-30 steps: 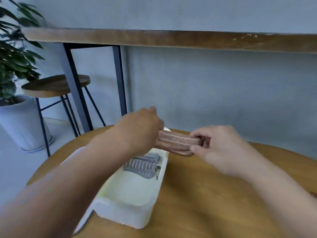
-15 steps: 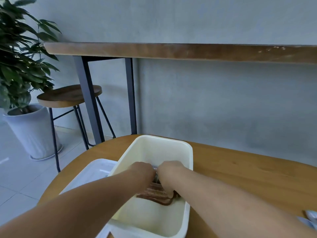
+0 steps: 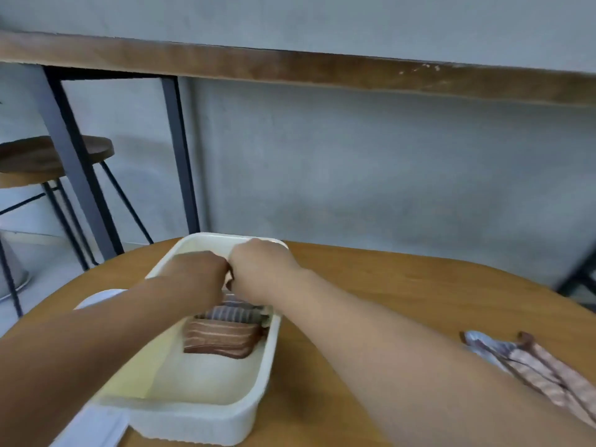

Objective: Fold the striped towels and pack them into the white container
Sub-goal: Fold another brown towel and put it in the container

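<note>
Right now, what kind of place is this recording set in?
Probably a café or home dining corner: a round wooden table, a wall-side wooden counter on black metal legs, and a wooden stool beneath it.

The counter (image 3: 403, 285) is wood, warm brown, smooth with a soft satin sheen. The container (image 3: 206, 424) looks like plastic, off-white, smooth inside and finely ribbed on the outer wall. The brown towel (image 3: 222, 338) in it is soft matt cloth with pale stripes; the grey towel (image 3: 232, 312) behind it is the same kind of weave. The loose towels (image 3: 529, 362) on the right are matt cloth too. The shelf (image 3: 290, 64) up top is rougher, worn wood on matt dark metal legs (image 3: 180, 150). The wall (image 3: 354, 175) looks like matt concrete.
</note>
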Action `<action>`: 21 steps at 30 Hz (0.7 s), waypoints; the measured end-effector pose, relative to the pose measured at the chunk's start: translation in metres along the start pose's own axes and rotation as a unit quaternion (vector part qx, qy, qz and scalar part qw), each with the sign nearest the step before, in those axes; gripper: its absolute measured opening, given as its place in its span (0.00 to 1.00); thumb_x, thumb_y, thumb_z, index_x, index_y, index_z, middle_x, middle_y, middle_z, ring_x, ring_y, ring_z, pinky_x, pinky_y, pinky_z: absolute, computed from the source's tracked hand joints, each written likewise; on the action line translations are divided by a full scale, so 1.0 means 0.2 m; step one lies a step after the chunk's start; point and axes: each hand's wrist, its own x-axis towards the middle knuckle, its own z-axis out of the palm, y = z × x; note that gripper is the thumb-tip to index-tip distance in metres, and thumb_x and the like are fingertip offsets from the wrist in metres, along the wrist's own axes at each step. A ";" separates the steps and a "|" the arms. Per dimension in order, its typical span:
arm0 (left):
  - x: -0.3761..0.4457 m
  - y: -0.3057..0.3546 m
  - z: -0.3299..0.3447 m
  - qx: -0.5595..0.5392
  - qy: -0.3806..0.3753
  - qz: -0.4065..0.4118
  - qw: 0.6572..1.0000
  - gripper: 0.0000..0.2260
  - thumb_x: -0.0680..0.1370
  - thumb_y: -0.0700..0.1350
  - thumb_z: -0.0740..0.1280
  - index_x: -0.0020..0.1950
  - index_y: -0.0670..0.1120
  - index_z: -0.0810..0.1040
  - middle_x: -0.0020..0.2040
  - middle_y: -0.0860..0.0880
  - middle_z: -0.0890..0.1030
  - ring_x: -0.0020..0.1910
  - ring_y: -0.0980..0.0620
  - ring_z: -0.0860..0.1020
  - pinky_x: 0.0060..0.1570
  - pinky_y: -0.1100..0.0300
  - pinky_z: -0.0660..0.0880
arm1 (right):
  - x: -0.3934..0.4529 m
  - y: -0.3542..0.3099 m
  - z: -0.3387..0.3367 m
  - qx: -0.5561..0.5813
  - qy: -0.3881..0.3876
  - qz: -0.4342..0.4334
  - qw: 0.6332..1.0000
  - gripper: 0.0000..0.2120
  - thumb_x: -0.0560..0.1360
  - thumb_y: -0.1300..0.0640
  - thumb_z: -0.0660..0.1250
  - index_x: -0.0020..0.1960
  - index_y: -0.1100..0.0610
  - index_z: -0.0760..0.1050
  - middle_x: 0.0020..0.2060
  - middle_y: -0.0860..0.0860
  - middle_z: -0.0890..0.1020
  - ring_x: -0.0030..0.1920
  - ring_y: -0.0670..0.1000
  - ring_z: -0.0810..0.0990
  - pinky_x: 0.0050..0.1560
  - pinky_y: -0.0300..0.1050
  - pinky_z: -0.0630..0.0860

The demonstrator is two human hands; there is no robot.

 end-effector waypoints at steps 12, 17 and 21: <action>-0.20 1.09 -0.25 -0.347 0.188 0.187 0.899 0.09 0.74 0.54 0.66 0.38 0.50 0.75 0.32 0.54 0.75 0.38 0.50 0.75 0.38 0.58 0.72 | -1.10 0.84 0.12 0.138 0.157 0.289 0.934 0.08 0.73 0.48 0.66 0.39 0.50 0.79 0.32 0.47 0.80 0.39 0.52 0.79 0.40 0.45 0.77; -0.29 1.60 -0.02 -0.400 0.040 0.316 0.859 0.05 0.74 0.51 0.69 0.42 0.51 0.76 0.35 0.56 0.74 0.37 0.55 0.72 0.38 0.62 0.69 | -1.63 1.20 0.26 0.112 0.083 0.413 0.900 0.08 0.73 0.51 0.67 0.36 0.50 0.77 0.30 0.46 0.80 0.34 0.47 0.79 0.36 0.46 0.78; -0.41 1.84 0.10 -0.331 0.043 0.430 0.839 0.16 0.75 0.52 0.68 0.61 0.53 0.73 0.56 0.54 0.70 0.53 0.52 0.73 0.54 0.56 0.72 | -1.90 1.28 0.37 0.166 0.009 0.392 0.905 0.05 0.72 0.55 0.70 0.40 0.46 0.80 0.37 0.44 0.82 0.37 0.43 0.79 0.40 0.43 0.79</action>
